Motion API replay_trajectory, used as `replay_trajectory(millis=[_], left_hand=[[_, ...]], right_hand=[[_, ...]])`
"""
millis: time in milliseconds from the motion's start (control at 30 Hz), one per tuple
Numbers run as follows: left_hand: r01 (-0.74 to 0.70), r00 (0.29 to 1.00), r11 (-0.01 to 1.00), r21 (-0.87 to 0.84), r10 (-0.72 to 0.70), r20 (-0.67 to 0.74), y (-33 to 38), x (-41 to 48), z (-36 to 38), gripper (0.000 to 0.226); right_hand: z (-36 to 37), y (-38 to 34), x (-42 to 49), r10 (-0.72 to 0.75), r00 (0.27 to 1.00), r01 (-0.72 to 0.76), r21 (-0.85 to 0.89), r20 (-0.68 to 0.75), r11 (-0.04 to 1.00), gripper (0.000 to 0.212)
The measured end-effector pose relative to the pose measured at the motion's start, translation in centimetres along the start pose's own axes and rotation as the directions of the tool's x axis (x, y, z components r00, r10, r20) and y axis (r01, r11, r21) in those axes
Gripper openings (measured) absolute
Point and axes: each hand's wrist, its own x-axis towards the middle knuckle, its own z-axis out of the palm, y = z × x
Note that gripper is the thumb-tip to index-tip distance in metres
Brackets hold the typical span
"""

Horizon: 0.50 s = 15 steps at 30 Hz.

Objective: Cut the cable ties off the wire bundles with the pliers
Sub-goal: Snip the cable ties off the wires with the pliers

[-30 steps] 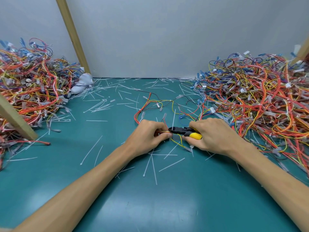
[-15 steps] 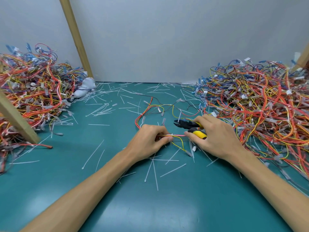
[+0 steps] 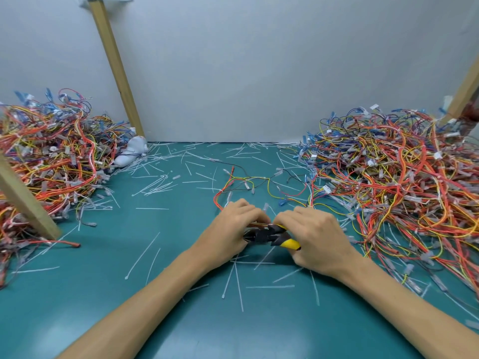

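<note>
The tips of the black-and-yellow pliers [image 3: 269, 235] vanish behind the left hand [image 3: 233, 226]. The right edge crops the tangled multicoloured wire heap [image 3: 401, 182].

Both forearms enter from the lower corners, bare, and converge toward the middle of the view. The left forearm [image 3: 145, 304] slants up and to the right with a straight wrist. The left hand [image 3: 232, 229] lies knuckles up, its fingers curled and pinching a thin wire bundle [image 3: 255, 225] at the tips. The right forearm [image 3: 414, 309] slants up and to the left. The right hand [image 3: 317, 237] is also knuckles up, its fingers wrapped round the handles of the pliers [image 3: 269, 237], whose dark head points at the left hand. The two hands sit level, their fingertips close together, nearly touching
</note>
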Motion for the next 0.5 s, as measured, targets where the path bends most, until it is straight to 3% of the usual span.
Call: replay_trajectory(millis=[67,133,233,367,433,500], left_hand=[[-0.033,0.997,0.979,0.2,0.046,-0.064,-0.3,0.2,-0.2,0.027],[0.049,0.988,0.953,0.3,-0.002,-0.155,-0.8,0.2,-0.6,0.047],[0.227,0.947,0.953,0.201,-0.168,-0.274,-1.8,0.0,-1.5,0.06],[0.333,0.868,0.939,-0.089,-0.342,-0.361,-2.8,-0.2,-2.6,0.038],[0.303,0.862,0.946,-0.113,-0.323,-0.39,-3.2,-0.1,-3.3,0.016],[0.238,0.88,0.968,-0.083,-0.251,-0.404,-3.4,-0.1,-3.8,0.014]], right_hand=[[-0.5,0.4,0.0,-0.049,0.998,0.048,-0.024,-0.042,0.999,0.026],[-0.9,0.6,0.1,-0.08,0.994,0.078,-0.029,-0.081,0.997,0.014],[-1.3,0.8,0.3,-0.082,0.989,0.081,-0.018,-0.12,0.997,0.015],[-1.4,1.0,0.3,-0.096,0.995,0.096,0.007,-0.028,0.995,0.011],[-1.3,1.1,0.3,-0.096,0.995,0.096,-0.009,0.029,0.995,0.011],[-1.1,1.4,0.1,-0.085,0.994,0.087,-0.028,0.062,0.996,0.012]])
